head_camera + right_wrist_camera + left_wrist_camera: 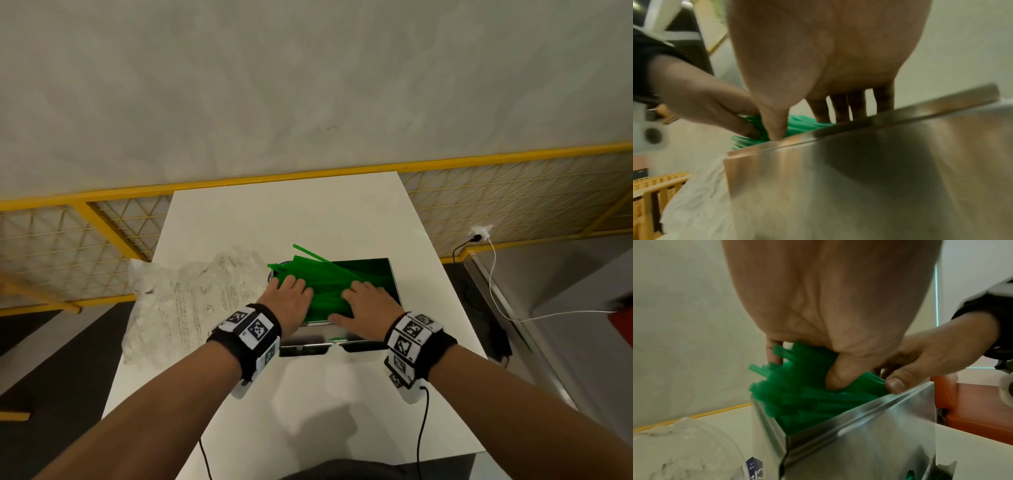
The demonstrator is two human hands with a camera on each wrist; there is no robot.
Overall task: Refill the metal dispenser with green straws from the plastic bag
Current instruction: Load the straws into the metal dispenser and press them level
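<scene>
While both hands lie on the pile of green straws [327, 286], the straws sit in the open top of the metal dispenser [394, 284], which stands near the middle of the white bench [301, 394]. Their left ends poke out past the dispenser's left rim, and a few lie askew, pointing up toward the far left.

Spread over the left part of the pile, the left hand [289, 294] has its fingers [772, 352] bent down over the straw ends; in the left wrist view the thumb [835, 376] presses against the bundle from the near side, so the hand cups the straws from above. To the right, the right hand [363, 301] rests with its fingers fairly straight on top of the straws, and its thumb [774, 129] touches the dispenser's near rim. It grips nothing.

Left of the dispenser, a crumpled clear plastic bag [178, 301] with printed text lies on the bench, its right edge reaching the dispenser's side. Each wrist wears a black band [255, 330] with black and white markers. Beyond the bench's far edge runs a yellow mesh fence [513, 202].
</scene>
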